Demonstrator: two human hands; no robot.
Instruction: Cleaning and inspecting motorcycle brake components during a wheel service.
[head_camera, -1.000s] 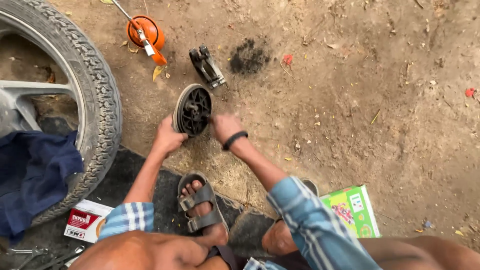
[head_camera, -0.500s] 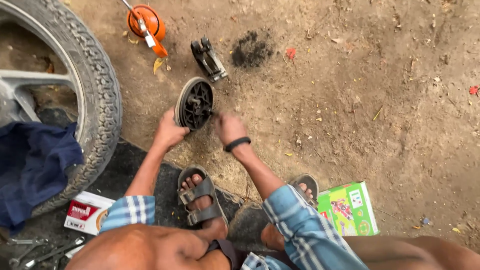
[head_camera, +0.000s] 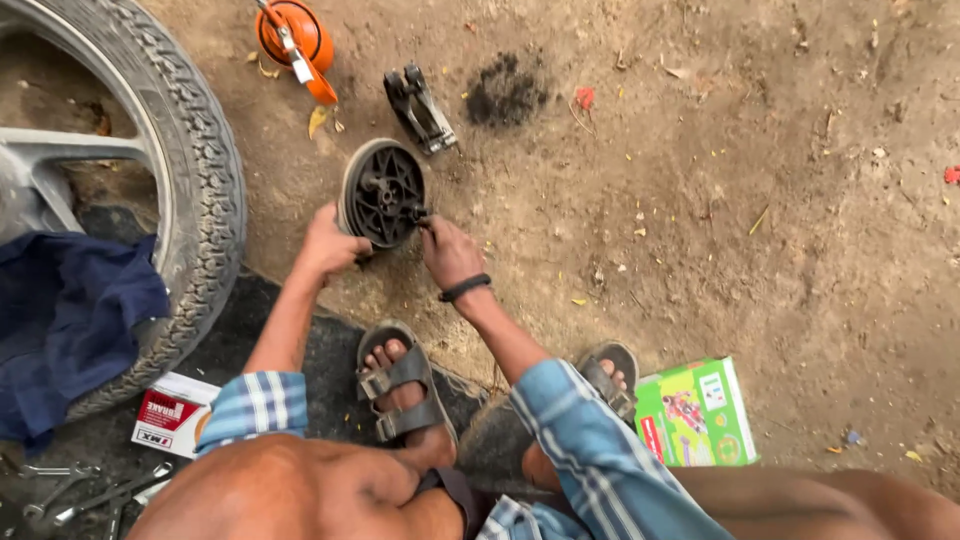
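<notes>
1. Dirt ground (head_camera: 700, 250) fills most of the view; a person squats on it with both bare hands out in front, working on a round black brake drum plate (head_camera: 383, 193) that stands on its edge on the dirt.

2. Left hand (head_camera: 328, 243) is wrapped around the plate's lower left rim, fingers curled closed on it, propping it upright with the open face turned toward the person.

3. Right hand (head_camera: 448, 252), with a dark band at the wrist, sits just beside the plate's right edge. Its fingertips pinch together on a small part sticking out of the plate's right side; I cannot tell what that part is.

4. Relation that matters here: the plate lies ahead of both hands and between them, its flat face tilted toward the right hand, its axle line pointing roughly back toward the person. The left hand bears it; the right hand is the nearer one to the hub and the projecting part.

5. Beyond the plate, a dark metal bracket (head_camera: 420, 108) lies on the dirt, and further off an orange oil can (head_camera: 292, 38).

6. To the left, a motorcycle wheel (head_camera: 190, 180) lies with a blue cloth (head_camera: 70, 320) across it. A red-and-white carton (head_camera: 170, 412) and a green box (head_camera: 697, 412) sit near the sandalled feet, well apart from the plate.
</notes>
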